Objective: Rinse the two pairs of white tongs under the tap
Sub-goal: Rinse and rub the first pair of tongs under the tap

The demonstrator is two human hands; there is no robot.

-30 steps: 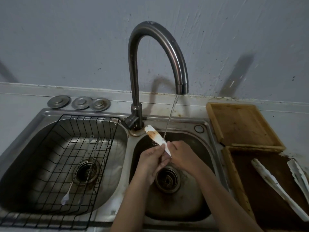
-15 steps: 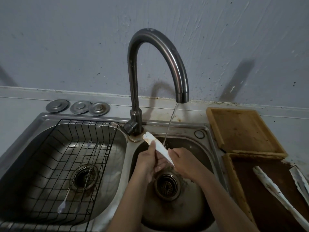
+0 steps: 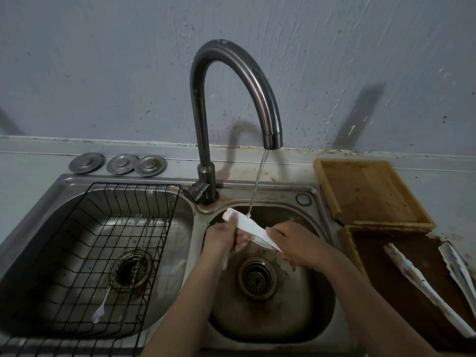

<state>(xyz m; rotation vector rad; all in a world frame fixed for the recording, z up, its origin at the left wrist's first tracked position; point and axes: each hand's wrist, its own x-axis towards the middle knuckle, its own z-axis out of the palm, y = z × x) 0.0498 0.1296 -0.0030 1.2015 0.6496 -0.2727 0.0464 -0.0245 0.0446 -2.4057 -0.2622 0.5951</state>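
One pair of white tongs (image 3: 251,229) is held over the right sink basin (image 3: 319,300), slanting from upper left to lower right. Water from the curved steel tap (image 3: 231,60) falls onto its upper face. My left hand (image 3: 226,240) grips it near the upper end, thumb on top. My right hand (image 3: 296,243) holds the lower end. The second pair of white tongs (image 3: 422,287), stained, lies spread open on a dark brown tray (image 3: 381,274) at the right.
A black wire rack (image 3: 85,253) sits in the left basin with a fork and a long spoon (image 3: 103,305) in it. Three metal sink plugs (image 3: 118,164) lie behind that basin. A wooden tray (image 3: 365,189) rests right of the tap.
The brown stain seen on the tongs' upper end a second ago is gone. My left thumb has slid up along the tongs toward that end. The water stream now lands on the tongs.
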